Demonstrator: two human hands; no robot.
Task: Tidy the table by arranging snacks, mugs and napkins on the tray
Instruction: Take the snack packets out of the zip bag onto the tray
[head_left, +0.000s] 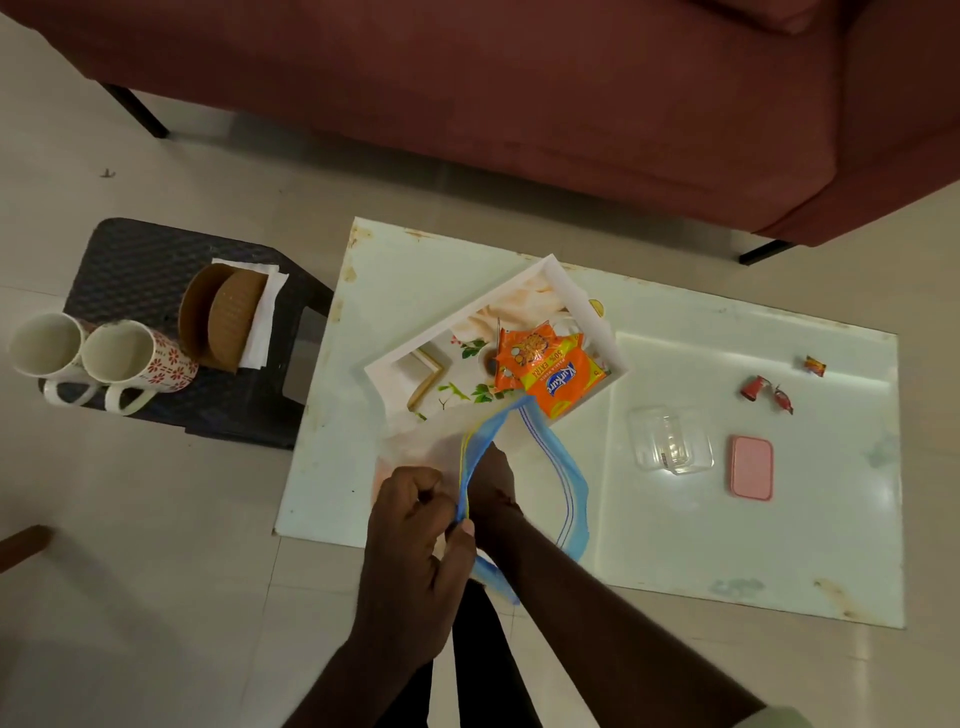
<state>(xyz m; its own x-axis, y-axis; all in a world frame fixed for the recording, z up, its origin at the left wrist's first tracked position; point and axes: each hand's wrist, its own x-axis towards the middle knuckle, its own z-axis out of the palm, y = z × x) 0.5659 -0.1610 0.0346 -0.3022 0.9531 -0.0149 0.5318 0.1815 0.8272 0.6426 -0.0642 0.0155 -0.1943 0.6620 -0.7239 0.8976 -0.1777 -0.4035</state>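
Two white floral ceramic mugs (104, 358) and white paper napkins (265, 312) are seen on a dark woven stool (156, 260) at left; a clear zip bag with a blue seal strip (524, 467) is pinched by the left hand (415, 525), while the right hand (491, 480) is plunged inside it, its grip hidden; orange snack packets (550, 374) are lying in the white floral tray (582, 306) on the white worktop (675, 545); red-wrapped candies (769, 392) are scattered at right
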